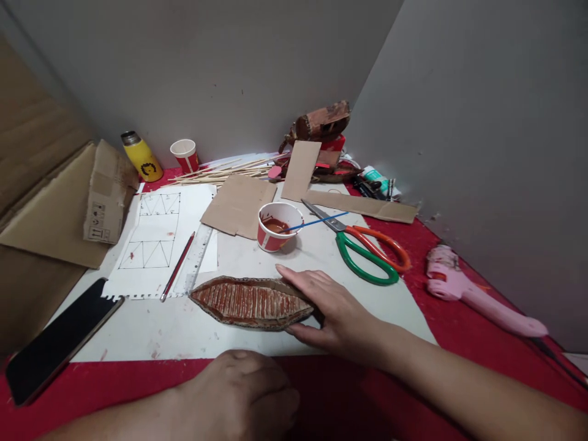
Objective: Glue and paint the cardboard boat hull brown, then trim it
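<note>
A small cardboard boat (252, 303) with a ridged inside smeared reddish brown lies on the white sheet in front of me. Its right end sits between the thumb and fingers of my right hand (333, 309), which grips it from the side. My left hand (250, 392) is curled into a fist near the table's front edge, below the boat and apart from it; nothing shows sticking out of it. Just beyond the boat stands a paper cup (274, 237) with brown paint, a thin blue stick (321, 220) leaning in it.
Scissors (362, 239) and a pink glue gun (478, 297) lie right. Left are a phone (59, 340), pencil (178, 266) and drawing (156, 229). Cardboard pieces (239, 205), thin sticks (225, 168), a second cup (186, 160), a yellow bottle (144, 160) and a brown model (324, 122) stand behind.
</note>
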{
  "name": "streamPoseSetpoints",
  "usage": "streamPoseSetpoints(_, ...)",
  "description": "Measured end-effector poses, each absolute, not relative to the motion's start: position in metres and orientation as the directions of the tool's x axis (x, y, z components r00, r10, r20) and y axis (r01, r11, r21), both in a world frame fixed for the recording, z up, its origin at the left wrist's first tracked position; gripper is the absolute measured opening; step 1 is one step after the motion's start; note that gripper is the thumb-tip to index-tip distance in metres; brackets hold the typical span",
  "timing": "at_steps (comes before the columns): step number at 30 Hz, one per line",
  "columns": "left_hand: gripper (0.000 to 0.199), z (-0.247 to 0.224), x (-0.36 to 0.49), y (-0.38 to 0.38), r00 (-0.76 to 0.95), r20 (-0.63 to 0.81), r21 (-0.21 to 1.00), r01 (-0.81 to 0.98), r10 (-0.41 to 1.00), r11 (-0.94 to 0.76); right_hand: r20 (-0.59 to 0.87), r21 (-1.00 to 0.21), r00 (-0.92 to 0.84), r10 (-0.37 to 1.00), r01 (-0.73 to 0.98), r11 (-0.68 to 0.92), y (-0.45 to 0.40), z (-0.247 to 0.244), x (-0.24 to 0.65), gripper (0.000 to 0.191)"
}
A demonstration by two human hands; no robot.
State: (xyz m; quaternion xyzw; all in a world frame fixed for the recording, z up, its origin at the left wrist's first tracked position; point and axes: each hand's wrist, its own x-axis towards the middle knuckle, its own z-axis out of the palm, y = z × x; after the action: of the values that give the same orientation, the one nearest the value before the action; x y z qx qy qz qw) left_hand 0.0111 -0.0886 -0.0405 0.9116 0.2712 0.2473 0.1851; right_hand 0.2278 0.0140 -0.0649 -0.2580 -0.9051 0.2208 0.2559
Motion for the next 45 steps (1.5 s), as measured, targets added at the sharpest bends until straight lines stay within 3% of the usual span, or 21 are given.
streamPoseSetpoints(3, 0.027, -0.037, 0.009, -0.088, 0.743, 0.340, 0.468, 0.398, 0.577, -0.789, 0.327, -0.538, -0.744, 0.583, 0.360, 0.762, 0.013, -0.060, 0.230, 0.092)
streamPoseSetpoints(8, 0.029, -0.031, 0.007, -0.085, 0.694, 0.414, 0.492, 0.373, 0.589, -0.787, 0.274, -0.697, -0.714, 0.645, 0.315, 0.644, 0.013, -0.050, 0.241, 0.091)
streamPoseSetpoints(11, 0.027, -0.030, 0.007, -0.086, 0.665, 0.473, 0.498, 0.341, 0.579, -0.798, 0.288, -0.722, -0.689, 0.665, 0.300, 0.623, 0.013, -0.049, 0.242, 0.090)
streamPoseSetpoints(13, 0.027, -0.032, 0.007, -0.087, 0.647, 0.494, 0.492, 0.343, 0.581, -0.800, 0.319, -0.739, -0.641, 0.698, 0.294, 0.607, 0.012, -0.050, 0.239, 0.080)
streamPoseSetpoints(17, 0.034, -0.035, 0.008, -0.091, 0.633, 0.494, 0.459, 0.392, 0.596, -0.797, 0.349, -0.784, -0.522, 0.778, 0.292, 0.548, 0.011, -0.051, 0.231, 0.037)
streamPoseSetpoints(20, 0.038, -0.035, 0.009, -0.092, 0.638, 0.498, 0.443, 0.394, 0.587, -0.805, 0.353, -0.784, -0.483, 0.801, 0.314, 0.535, 0.013, -0.048, 0.229, 0.025)
streamPoseSetpoints(32, 0.027, -0.037, 0.008, -0.091, 0.632, 0.488, 0.470, 0.391, 0.602, -0.791, 0.345, -0.753, -0.542, 0.766, 0.328, 0.571, 0.016, -0.043, 0.234, 0.022)
streamPoseSetpoints(39, 0.015, -0.050, 0.010, -0.088, 0.594, 0.579, 0.427, 0.363, 0.558, -0.828, 0.350, -0.728, -0.561, 0.750, 0.342, 0.595, 0.018, -0.047, 0.239, 0.022)
streamPoseSetpoints(45, 0.009, -0.048, 0.010, -0.087, 0.598, 0.575, 0.441, 0.349, 0.559, -0.827, 0.342, -0.726, -0.544, 0.766, 0.365, 0.583, 0.018, -0.048, 0.240, 0.023)
